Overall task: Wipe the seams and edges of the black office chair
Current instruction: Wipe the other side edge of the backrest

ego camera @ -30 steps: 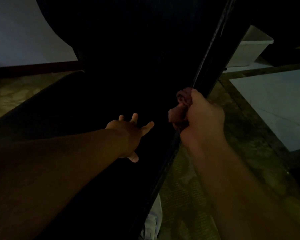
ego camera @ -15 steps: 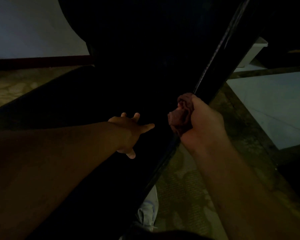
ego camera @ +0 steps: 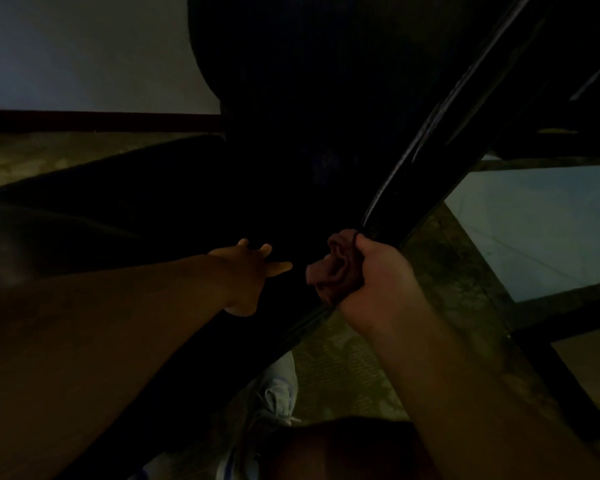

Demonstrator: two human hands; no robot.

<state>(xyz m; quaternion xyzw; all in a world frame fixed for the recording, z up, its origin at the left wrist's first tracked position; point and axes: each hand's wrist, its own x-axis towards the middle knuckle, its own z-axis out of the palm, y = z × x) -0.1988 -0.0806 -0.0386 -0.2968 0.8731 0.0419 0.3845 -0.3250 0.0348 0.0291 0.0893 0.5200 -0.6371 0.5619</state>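
In dim light we see the right hand (ego camera: 378, 271) gripping a bunched reddish cloth (ego camera: 333, 268) against the black office chair (ego camera: 291, 133) along its glossy right edge, left hand (ego camera: 250, 268) spread flat on the seat; we judge the wipe mid-stroke, sliding onward along that edge next.

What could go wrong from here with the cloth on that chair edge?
The cloth is bunched in the right hand, so little of it may touch the glossy edge; it could skip parts of the seam. The scene is very dark, so missed dirt would be hard to spot. The left hand lies spread on the chair; if it lifts, the chair might swing under the wiping pressure.
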